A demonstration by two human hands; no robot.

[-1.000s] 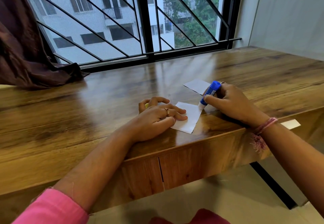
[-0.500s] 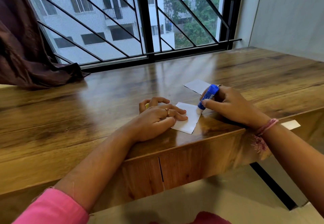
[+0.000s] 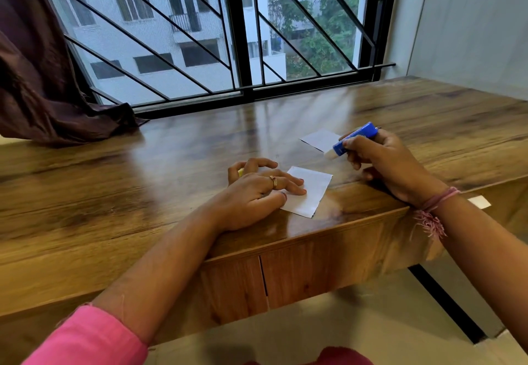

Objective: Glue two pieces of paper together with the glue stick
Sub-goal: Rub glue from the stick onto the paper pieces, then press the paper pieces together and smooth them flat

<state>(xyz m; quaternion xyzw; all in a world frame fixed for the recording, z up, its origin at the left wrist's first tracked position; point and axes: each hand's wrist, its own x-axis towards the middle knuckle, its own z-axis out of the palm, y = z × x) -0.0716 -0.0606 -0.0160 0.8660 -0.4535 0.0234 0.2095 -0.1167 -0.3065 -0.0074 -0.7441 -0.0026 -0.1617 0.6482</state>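
The blue plastic glue stick point(image 3: 353, 138) has lifted off the near white paper rectangle point(image 3: 310, 190) (left hand point(image 3: 257, 193) flat, pinning it); the gripping right hand point(image 3: 383, 162) hovers nearer the far white slip point(image 3: 321, 139).

Soft daylight from the window point(image 3: 200, 36) glares on the glossy table point(image 3: 285, 124); wide-angle edges bend.

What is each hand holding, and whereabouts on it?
The right hand grips the blue glue stick round its barrel. The left hand holds nothing; its fingers press the near paper flat.
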